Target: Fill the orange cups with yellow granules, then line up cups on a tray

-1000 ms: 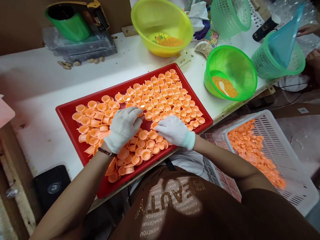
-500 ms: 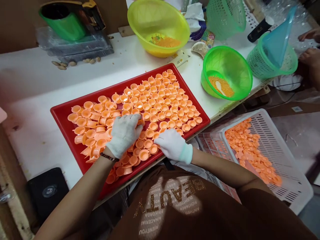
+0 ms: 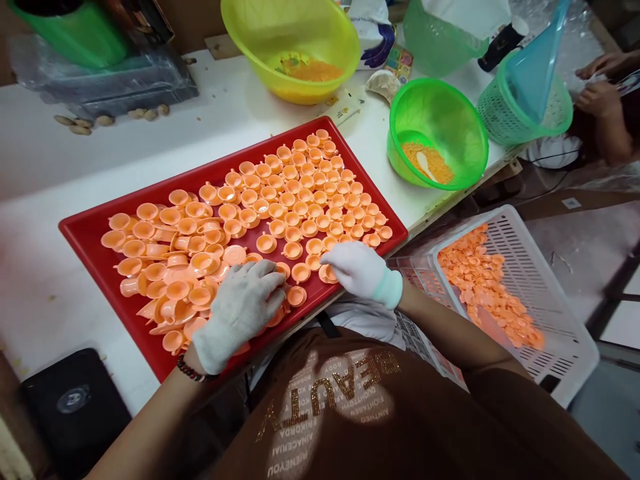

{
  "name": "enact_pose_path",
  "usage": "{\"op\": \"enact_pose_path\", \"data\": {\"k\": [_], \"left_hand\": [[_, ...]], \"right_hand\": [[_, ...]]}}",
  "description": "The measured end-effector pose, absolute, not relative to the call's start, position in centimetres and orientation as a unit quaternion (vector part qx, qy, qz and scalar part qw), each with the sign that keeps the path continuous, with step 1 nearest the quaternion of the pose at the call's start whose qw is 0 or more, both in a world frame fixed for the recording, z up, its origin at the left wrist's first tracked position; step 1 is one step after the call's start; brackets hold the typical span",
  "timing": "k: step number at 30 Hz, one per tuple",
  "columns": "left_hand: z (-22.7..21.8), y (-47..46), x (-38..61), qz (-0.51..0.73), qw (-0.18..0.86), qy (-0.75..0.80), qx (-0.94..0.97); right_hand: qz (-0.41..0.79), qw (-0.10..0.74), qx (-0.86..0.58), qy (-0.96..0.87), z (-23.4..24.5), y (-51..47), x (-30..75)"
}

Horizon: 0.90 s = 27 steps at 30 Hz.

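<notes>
A red tray [image 3: 125,199] on the white bench holds many small orange toy cups [image 3: 293,250], each with a tiny handle and several seen with saucers. They stand in close rows on the right; on the left they lie in a jumbled pile [image 3: 177,290]. My left hand [image 3: 243,310], in a white knit glove, has its fingers curled down over cups at the tray's near side; what they hold is hidden. Gloved as well, my right hand [image 3: 361,270] pinches a toy cup [image 3: 327,273] by the near edge.
Beyond the tray stand a yellow bowl [image 3: 295,47] and a green bowl [image 3: 465,150] with orange bits and a white spoon. A white crate [image 3: 555,320] of orange pieces is at the right. A black device [image 3: 77,400] lies left. Another person's hands [image 3: 597,93] show far right.
My left hand has come back toward the tray's near edge, and my right hand has shifted a little right. More red tray shows between the cups near the front. The camera view has shifted too.
</notes>
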<state>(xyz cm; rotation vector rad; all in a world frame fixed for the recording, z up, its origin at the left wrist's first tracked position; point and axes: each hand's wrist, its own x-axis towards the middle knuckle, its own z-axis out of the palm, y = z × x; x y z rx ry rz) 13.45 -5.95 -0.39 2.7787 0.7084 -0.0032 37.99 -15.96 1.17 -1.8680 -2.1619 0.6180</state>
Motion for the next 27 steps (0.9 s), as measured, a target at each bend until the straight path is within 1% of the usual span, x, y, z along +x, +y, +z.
{"op": "enact_pose_path", "data": {"k": [3,5,9,12,14,16,18,22,24,27], "left_hand": [[-0.2,-5.7,14.1,0.021,0.127,0.243,0.961],[-0.3,-5.5,15.0,0.02,0.116,0.23,0.966],[-0.8,-5.2,16.4,0.026,0.085,0.245,0.965],[-0.5,-5.7,16.4,0.061,0.088,0.263,0.959],[0.0,-6.6,16.3,0.069,0.113,0.234,0.963],[0.3,-7.8,16.0,0.069,0.118,0.194,0.971],[-0.1,-8.7,15.8,0.101,0.09,0.193,0.972],[-1.6,-8.4,16.0,0.145,0.051,0.178,0.972],[-1.8,-8.6,16.5,0.135,0.051,0.176,0.974],[-1.1,-9.9,17.3,0.108,0.088,0.17,0.976]], "right_hand": [[0.237,0.156,-0.626,-0.726,0.8,-15.6,36.0],[0.241,0.144,-0.632,-0.723,0.7,-15.8,35.1],[0.212,0.056,-0.664,-0.714,1.3,-16.6,35.3],[0.182,-0.035,-0.701,-0.689,2.4,-16.8,36.1],[0.174,-0.088,-0.719,-0.667,3.2,-16.6,36.0],[0.177,-0.109,-0.73,-0.651,3.7,-16.3,35.3],[0.182,-0.102,-0.734,-0.646,3.6,-15.9,34.5],[0.194,-0.059,-0.722,-0.662,2.7,-15.3,34.7],[0.181,-0.05,-0.686,-0.703,2.6,-15.7,35.6],[0.15,-0.066,-0.605,-0.779,2.8,-17.0,36.9]]}}
